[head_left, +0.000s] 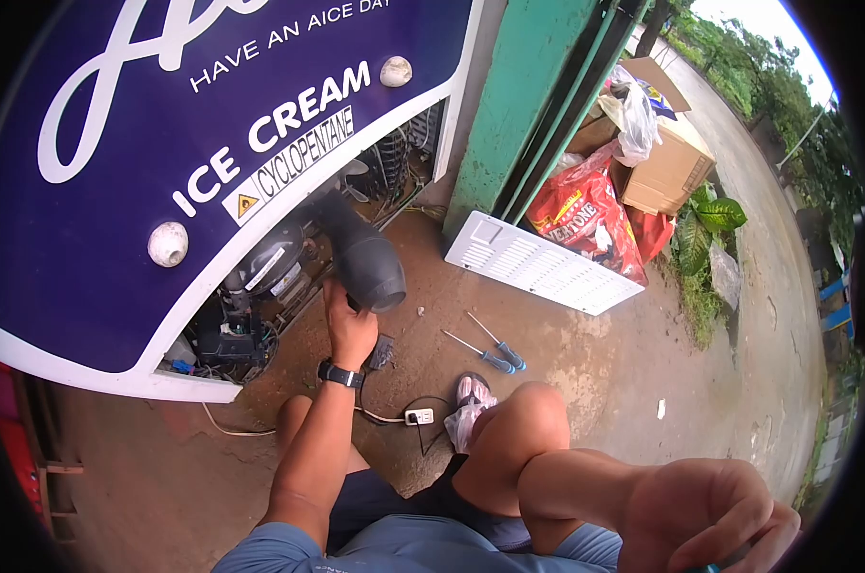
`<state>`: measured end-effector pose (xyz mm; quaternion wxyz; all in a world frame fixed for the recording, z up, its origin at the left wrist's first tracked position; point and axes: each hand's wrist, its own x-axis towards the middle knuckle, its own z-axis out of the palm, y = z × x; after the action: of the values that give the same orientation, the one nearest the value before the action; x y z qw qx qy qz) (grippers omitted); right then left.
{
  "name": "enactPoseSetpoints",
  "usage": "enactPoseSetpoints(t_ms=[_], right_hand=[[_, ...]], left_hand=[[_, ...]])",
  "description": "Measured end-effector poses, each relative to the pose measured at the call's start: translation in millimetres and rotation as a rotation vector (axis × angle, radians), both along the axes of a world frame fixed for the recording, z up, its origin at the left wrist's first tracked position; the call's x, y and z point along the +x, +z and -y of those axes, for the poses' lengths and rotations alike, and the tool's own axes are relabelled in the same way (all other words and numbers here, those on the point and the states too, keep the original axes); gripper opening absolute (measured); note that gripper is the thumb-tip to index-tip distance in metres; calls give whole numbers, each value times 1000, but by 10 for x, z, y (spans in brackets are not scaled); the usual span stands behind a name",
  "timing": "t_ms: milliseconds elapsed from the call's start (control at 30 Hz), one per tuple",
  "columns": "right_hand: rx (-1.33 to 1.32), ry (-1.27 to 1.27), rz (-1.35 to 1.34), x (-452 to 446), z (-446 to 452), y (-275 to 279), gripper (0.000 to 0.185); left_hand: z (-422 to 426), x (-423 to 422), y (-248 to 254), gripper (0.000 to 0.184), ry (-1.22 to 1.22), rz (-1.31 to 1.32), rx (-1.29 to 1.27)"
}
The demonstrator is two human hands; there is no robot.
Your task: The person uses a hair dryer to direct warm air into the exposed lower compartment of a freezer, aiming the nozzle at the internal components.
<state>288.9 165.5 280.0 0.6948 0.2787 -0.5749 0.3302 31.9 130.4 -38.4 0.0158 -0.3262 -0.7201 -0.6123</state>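
Observation:
My left hand (349,323) grips the handle of a black hair dryer (368,265), its wide rear end toward me and its nozzle pointing into the open lower compartment of an ice cream freezer (289,72). Inside that compartment sit a black compressor (268,260), wiring and a coil (391,162). At the lower right, apart from the freezer, my right hand (705,511) is closed with curled fingers. A sliver of teal shows beneath it at the frame edge; what it is cannot be made out.
Two blue-handled screwdrivers (497,346) lie on the concrete floor. A white extension socket (419,416) with cords is near my feet, and a small dark object (382,351) near my wrist. A white vented panel (547,265) leans before a red bag (590,215) and a cardboard box (669,167).

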Motion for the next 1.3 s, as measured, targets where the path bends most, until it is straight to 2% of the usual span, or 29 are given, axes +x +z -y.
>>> enactPoseSetpoints(t_ms=[67,100,167,267,333,767,867,933,1300], right_hand=[[9,32,-20,167,-11,32,17],[-22,35,236,499,-18,95,17],[-52,36,493,705,-22,145,17],[-55,50,523,546,-18,110,17],[2,-25,21,35,-5,1,18],[-13,-74,44,30,-16,0,16],[9,27,-30,-12,-30,5,16],[-20,-62,41,27,-9,8,16],[-12,-52,40,42,-27,-1,18]], left_hand=[[-9,7,25,36,-3,-27,10],[-10,19,48,36,-4,-25,10],[-25,48,102,35,-14,-21,-9],[-59,66,129,34,-12,-13,-4],[-91,55,133,34,-4,-12,-1],[-160,13,139,34,-19,-3,2],[-166,24,145,33,-14,-17,5],[-168,29,150,32,-12,-11,10],[-118,28,140,34,-7,-35,-26]])
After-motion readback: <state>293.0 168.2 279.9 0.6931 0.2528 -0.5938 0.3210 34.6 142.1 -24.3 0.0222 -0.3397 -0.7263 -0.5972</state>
